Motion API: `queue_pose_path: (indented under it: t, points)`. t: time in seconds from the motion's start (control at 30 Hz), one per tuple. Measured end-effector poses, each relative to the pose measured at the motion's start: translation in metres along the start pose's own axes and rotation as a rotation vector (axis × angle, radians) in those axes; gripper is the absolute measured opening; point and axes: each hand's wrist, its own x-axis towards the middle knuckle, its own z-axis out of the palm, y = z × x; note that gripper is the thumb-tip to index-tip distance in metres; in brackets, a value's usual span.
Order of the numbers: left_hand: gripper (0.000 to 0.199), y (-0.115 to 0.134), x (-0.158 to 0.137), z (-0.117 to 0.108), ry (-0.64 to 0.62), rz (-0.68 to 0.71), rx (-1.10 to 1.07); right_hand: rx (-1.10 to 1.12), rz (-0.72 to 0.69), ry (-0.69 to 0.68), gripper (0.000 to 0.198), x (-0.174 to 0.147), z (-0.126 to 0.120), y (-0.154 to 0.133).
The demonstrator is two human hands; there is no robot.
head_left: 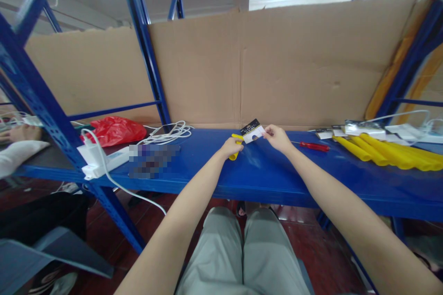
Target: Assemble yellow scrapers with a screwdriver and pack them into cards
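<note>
Blue shelf (265, 168), left hand (230, 147) closed round front-to-back yellow tube (234, 156), right hand (278, 138) closed on rightward-rising card (251, 132)

We're counting one held card (252, 132), one screwdriver (314, 147), one red bag (119, 130), and yellow tubes (353, 149) (some overlapping) numbering at least five!

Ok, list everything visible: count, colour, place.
Card: 1, black/white, between hands
Tube: 1, yellow, left hand
Tubes: several, yellow, right
Screwdriver: 1, red, right
Packet: 1, silver, right
Bag: 1, red, left
Power strip: 1, white, left
Cables: several, white, left, right
Cardboard: several, brown, behind
Rack: 1, blue, throughout
Chair: 1, grey, lower left
Co-worker's sleeve: 1, white, left
Trousers: 1, grey, below
Left hand: 1, bare, on tube
Right hand: 1, bare, on card
</note>
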Motion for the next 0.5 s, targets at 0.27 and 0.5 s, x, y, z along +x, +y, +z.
queue_pose_path:
  t: [0.27,0.5]
  points:
    - [0.039,0.007,-0.009,-0.001,0.004,-0.035,-0.182,0.125,-0.005,0.050,0.013,0.002,-0.002,-0.001]
    - [0.046,0.015,-0.003,-0.009,0.267,-0.098,-0.584,0.228,0.008,0.149,0.026,0.005,-0.002,0.000]
